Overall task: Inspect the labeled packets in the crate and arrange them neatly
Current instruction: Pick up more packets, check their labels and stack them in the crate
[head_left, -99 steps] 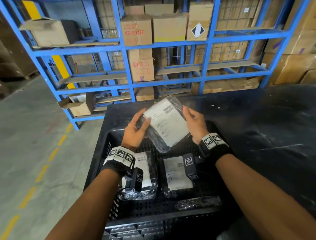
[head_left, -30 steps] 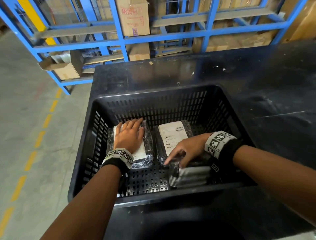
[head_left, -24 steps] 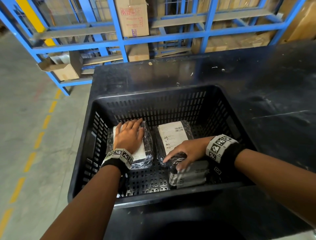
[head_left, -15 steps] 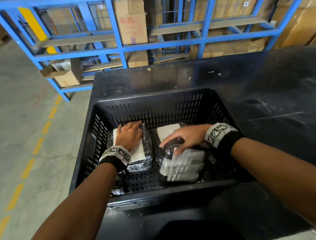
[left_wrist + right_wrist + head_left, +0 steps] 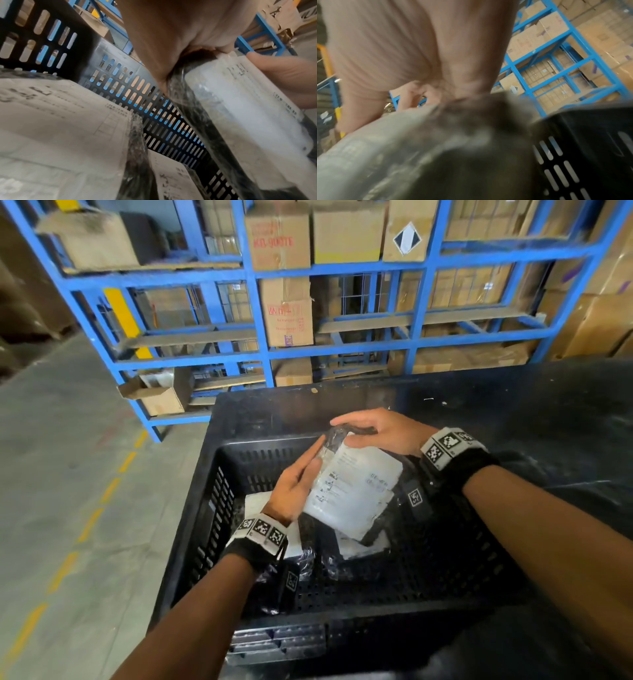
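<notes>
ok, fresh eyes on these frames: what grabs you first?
The labeled packet held up over the black crate, label up: the right hand grips its far end and the left hand its left side. Under it, two more packets lie label-up on the crate floor. Behind, blue racking stacked with cardboard boxes fills the background.

I see blue racking (image 5: pixel 260 313) stacked with cardboard boxes (image 5: pixel 279 237) | grey floor (image 5: pixel 61 474), yellow dashes (image 5: pixel 109 489) | black table (image 5: pixel 513 405)
</notes>
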